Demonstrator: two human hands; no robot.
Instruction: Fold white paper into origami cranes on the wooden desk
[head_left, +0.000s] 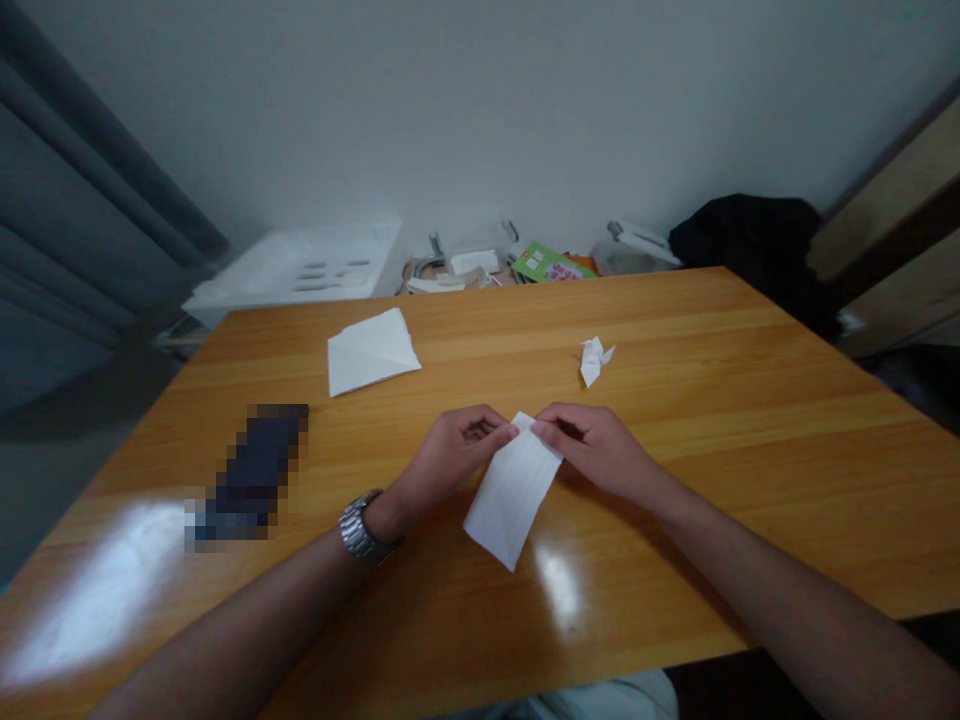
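A folded strip of white paper (512, 492) lies slanted on the wooden table (750, 420) in front of me. My left hand (450, 455), with a metal watch on its wrist, pinches the strip's far corner with curled fingers. My right hand (600, 450) pinches the same far end from the other side. Both hands rest on the table top, almost touching each other.
A creased white sheet (371, 352) lies at the far left of the table. A small folded paper figure (594, 360) sits at the far right. A dark pixelated object (251, 472) lies to my left. Boxes, a green packet (551, 264) and a black bag (750, 245) sit behind the table.
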